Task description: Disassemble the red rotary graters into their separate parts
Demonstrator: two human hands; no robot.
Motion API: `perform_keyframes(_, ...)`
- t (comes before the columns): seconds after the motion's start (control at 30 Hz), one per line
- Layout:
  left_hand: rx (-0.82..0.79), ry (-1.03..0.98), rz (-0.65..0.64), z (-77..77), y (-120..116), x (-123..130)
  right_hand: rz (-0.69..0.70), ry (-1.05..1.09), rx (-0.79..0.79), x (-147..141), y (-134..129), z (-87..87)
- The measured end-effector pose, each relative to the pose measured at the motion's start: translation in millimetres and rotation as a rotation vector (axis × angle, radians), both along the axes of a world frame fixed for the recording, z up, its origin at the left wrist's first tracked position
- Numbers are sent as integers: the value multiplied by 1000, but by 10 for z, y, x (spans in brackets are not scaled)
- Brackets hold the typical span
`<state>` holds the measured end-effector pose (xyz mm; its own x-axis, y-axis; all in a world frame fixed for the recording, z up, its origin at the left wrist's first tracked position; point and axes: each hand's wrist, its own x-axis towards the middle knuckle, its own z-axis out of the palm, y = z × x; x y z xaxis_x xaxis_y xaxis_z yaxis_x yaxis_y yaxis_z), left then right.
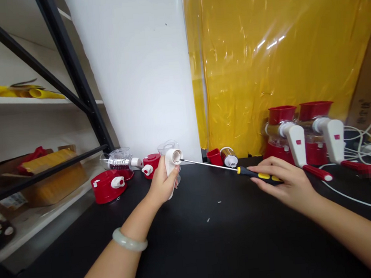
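Note:
My left hand [160,182] is wrapped round a white plastic crank arm [169,162], its round hollow end turned towards the right. In my right hand [290,184] is a long screwdriver [209,165] with a black and yellow handle. The screwdriver's tip lies at the opening of the round end; whether it touches a screw inside cannot be made out. Left of my left hand are a red base [103,188], a clear housing with a metal drum [119,162] and a second red base [150,163].
Two assembled red and white rotary graters [294,140] stand at the right, beside white cables [363,136]. A red pusher [214,157] and a metal drum [229,156] lie at the back. Small scraps [208,220] dot the black table [234,251]. A metal-framed shelf [79,79] borders the left.

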<state>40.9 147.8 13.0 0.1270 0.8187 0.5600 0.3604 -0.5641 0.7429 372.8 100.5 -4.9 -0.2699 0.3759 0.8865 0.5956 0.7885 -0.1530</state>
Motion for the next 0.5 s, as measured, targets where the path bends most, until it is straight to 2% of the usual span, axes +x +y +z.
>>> perform_keyframes(0.27,83,298,232,39,-27,-32,-6,9,-82,6,37,10)
perform_keyframes(0.5,144,457,308,80,-53,-30,-40,-12,-74,29,47,19)
